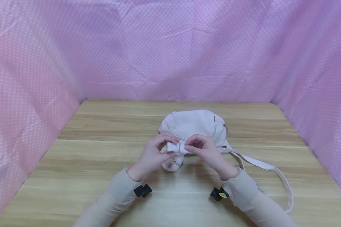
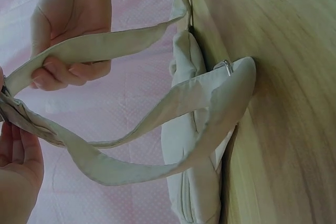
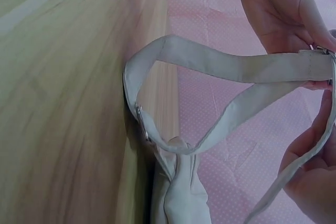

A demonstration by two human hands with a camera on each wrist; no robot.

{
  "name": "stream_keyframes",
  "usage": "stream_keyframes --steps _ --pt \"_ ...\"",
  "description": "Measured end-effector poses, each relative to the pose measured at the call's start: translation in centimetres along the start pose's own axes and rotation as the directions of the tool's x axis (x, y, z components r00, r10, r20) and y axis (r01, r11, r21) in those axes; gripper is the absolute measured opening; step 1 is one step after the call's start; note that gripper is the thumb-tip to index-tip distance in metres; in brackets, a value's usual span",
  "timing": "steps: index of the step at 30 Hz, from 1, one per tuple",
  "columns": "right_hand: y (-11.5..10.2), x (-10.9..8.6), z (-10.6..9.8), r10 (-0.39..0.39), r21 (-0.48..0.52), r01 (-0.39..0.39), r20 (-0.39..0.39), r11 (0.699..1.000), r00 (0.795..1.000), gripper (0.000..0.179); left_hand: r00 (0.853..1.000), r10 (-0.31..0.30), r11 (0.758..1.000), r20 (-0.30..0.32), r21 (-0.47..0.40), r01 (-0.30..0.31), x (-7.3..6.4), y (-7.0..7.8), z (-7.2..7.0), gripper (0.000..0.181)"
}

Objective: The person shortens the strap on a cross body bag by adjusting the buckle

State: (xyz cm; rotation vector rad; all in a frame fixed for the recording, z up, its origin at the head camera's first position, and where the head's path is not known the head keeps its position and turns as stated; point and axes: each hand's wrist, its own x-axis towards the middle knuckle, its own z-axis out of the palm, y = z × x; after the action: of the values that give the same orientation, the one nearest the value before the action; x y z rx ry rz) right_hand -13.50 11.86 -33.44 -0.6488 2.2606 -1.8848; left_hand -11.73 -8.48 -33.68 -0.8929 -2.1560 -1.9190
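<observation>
A person in pale sleeves (image 1: 122, 189) works with both bare hands at a wood-grain table (image 1: 74, 173), with pink dotted fabric (image 1: 170, 47) surrounding its far edge and sides. A small off-white bag (image 1: 191, 123) lies near the table's middle, just beyond the hands, with a narrow red tag (image 1: 214, 118) on its upper right. The left hand (image 1: 156, 153) holds the bag's matching strap (image 1: 255, 161) beside a metal buckle (image 1: 179, 147), fingers above and thumb below. The right hand (image 1: 206, 149), close by, pinches the strap to the right of that buckle, its fingers curled. Both wrist views show the strap raised off the table between the hands and the bag, a loop hanging below, with a metal ring (image 2: 224, 66) low on it. Another length curves across the table to the right, passing near the right forearm.
</observation>
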Motion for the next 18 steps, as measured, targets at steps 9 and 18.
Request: stream_keyframes --steps 9,18 --pt "-0.04 0.21 0.45 -0.013 0.033 0.013 0.005 0.999 1.0 0.014 1.0 0.019 0.998 0.023 0.056 -0.02 0.11 -0.36 0.14 0.022" --pt "0.26 -0.13 -0.04 0.015 0.019 -0.016 0.03 1.0 0.999 0.024 0.998 0.054 0.995 0.035 0.084 -0.057 0.31 -0.49 0.48 0.02"
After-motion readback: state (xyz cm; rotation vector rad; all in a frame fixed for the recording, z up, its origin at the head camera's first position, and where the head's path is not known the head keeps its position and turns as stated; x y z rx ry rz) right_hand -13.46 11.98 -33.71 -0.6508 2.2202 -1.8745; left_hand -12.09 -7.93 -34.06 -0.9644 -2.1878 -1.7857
